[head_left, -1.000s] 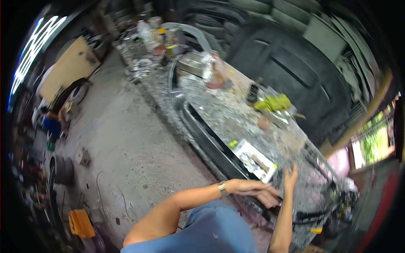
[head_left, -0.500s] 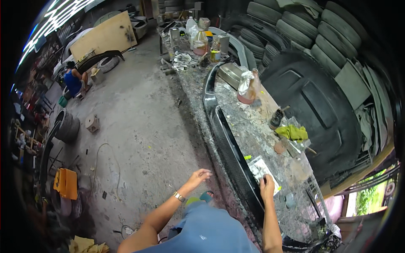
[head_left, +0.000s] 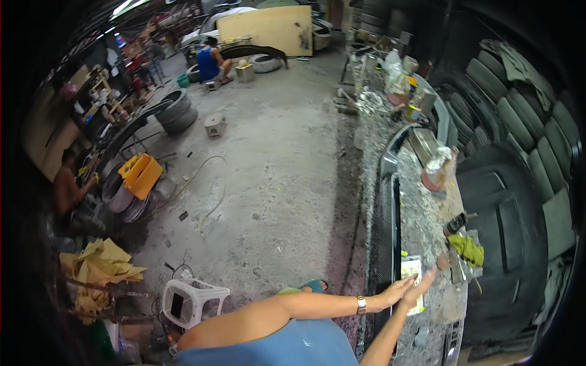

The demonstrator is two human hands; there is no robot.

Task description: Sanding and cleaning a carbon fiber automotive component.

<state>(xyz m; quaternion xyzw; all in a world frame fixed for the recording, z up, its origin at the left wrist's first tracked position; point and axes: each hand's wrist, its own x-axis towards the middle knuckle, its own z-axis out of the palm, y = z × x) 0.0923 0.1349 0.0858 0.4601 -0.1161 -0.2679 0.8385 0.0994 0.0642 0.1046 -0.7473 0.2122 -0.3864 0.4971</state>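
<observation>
My left hand (head_left: 394, 294), with a watch at the wrist, reaches across to the right over the bench, its fingers stretched out. It meets my right hand (head_left: 422, 288), whose fingers are extended and partly blurred; nothing shows in either hand. Beneath them lies a white sheet (head_left: 412, 266) with yellow-green marks, partly covered by the hands. Along the bench's near-left edge runs a long glossy black car body part (head_left: 384, 226) with a woven carbon-like pattern. A yellow-green cloth (head_left: 467, 249) lies beyond my right hand, close to a dark jar with a brush (head_left: 455, 224).
The stained workbench (head_left: 421, 222) carries a foil-topped pink container (head_left: 434, 174) and several bottles at its far end. A black car hood (head_left: 500, 207) and stacked tires (head_left: 519, 122) stand to the right. Leftward are a white stool (head_left: 195, 302), a yellow-orange crate (head_left: 140, 175) and two people.
My left hand has moved right from over the floor to meet my right hand above the sheet. My right hand's fingers have straightened. The view has swung left.
</observation>
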